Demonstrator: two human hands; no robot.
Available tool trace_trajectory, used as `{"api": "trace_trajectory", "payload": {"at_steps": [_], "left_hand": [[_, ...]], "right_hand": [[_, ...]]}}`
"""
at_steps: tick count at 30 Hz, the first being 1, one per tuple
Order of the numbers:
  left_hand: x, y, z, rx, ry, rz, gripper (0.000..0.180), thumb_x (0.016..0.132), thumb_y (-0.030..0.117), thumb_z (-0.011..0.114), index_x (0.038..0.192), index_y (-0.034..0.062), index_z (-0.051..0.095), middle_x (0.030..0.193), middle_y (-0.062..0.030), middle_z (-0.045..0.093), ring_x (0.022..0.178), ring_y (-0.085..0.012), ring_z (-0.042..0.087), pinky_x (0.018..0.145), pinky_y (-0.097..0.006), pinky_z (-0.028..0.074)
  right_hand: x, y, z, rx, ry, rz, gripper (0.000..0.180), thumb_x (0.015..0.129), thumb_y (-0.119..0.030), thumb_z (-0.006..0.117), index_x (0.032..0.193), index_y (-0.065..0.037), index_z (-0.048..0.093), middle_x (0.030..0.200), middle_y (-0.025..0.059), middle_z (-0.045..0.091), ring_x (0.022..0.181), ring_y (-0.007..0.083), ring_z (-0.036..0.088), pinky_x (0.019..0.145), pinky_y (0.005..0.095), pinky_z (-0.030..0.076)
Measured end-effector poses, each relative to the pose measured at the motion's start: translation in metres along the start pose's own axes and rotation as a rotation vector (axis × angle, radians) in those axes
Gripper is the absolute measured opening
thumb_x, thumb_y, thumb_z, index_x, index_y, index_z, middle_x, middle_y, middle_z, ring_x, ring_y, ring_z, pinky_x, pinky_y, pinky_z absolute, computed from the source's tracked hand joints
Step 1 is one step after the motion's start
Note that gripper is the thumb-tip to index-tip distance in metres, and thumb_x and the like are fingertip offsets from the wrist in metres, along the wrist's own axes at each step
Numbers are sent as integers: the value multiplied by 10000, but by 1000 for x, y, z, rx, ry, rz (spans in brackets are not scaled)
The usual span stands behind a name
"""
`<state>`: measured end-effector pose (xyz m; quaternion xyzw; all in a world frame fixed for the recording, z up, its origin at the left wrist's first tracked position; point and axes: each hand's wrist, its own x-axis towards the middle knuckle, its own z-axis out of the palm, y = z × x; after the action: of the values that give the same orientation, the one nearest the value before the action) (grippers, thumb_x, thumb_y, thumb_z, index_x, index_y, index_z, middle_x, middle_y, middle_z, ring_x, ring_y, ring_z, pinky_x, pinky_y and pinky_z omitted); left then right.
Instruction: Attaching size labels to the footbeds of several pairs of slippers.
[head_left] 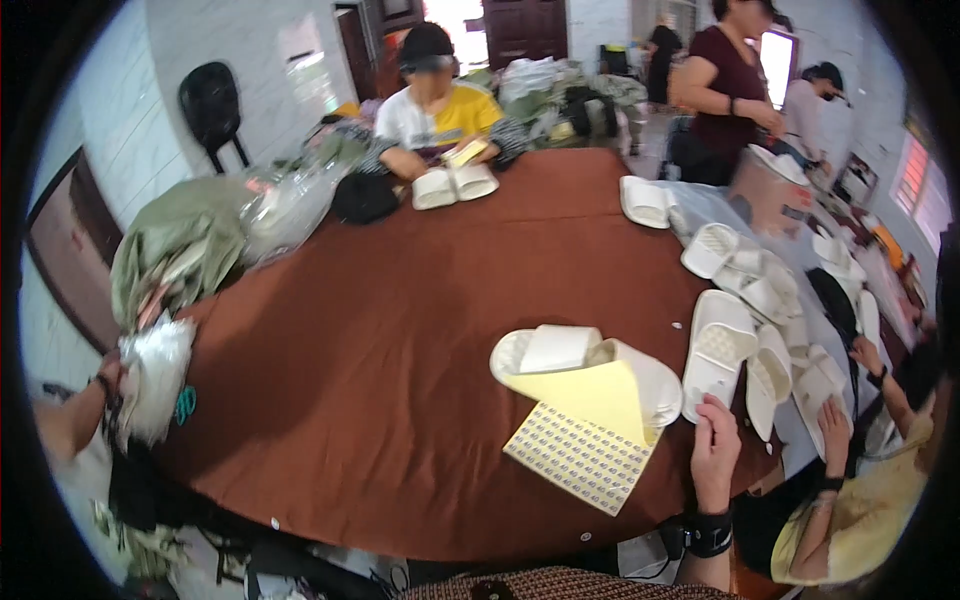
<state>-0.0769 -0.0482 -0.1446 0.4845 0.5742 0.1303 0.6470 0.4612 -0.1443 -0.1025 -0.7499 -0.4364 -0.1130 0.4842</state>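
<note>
My right hand (715, 455), with a black band at its wrist, lies flat at the near edge of the brown table (400, 330). Its fingertips are at the heel of a white slipper (718, 350) and it holds nothing. Just left of it a sheet of small stickers (580, 455) lies with its yellow backing (595, 392) folded up over a pair of white slippers (560, 350). Far out at the left rim, my left hand (106, 378) grips a bundle of clear plastic bags (155, 375); the bags hide most of the hand.
Several white slippers (760, 285) lie along the table's right side, where a person in yellow (860, 510) handles some. Across the table a seated person (435, 110) works on another pair (455, 185). Green cloth (175, 245) and plastic bags (290, 200) are piled at the left.
</note>
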Motion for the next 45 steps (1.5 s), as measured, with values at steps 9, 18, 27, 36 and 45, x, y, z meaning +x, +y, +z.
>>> {"api": "trace_trajectory", "payload": {"at_steps": [9,18,27,36,45], "left_hand": [[-32,-29,2,-70,86,-72,205,971,203,571,1078,28,577,1014,-48,591,905,-192,556,835,-324,447],[-39,-41,-8,-108,118,-131,177,968,192,569,1054,37,572,993,-36,579,892,-183,546,828,-318,441],[-38,-48,-18,-126,119,-141,150,964,182,567,1029,47,567,972,-25,567,878,-174,535,821,-312,435],[-43,-61,-31,-146,127,-153,123,961,171,565,1004,56,562,951,-14,555,865,-165,525,813,-305,429],[-47,-80,-41,-180,143,-184,98,958,161,563,979,65,557,930,-3,543,852,-157,514,806,-299,423]], "right_hand": [[-3,7,0,53,-38,48,189,922,22,530,1086,5,623,1215,191,630,1121,326,600,988,383,450],[-1,2,-1,-9,-88,15,192,924,14,527,1094,-1,615,1226,193,616,1138,337,584,999,393,442],[0,0,0,-57,-88,-8,178,925,10,535,1084,2,616,1214,197,620,1115,354,586,987,403,443],[-1,3,2,-111,-94,-40,165,926,-7,549,1077,4,614,1209,200,618,1108,360,583,983,410,438],[-1,6,2,-116,-99,-49,168,928,11,538,1081,6,610,1210,197,618,1114,360,584,982,404,443]]}}
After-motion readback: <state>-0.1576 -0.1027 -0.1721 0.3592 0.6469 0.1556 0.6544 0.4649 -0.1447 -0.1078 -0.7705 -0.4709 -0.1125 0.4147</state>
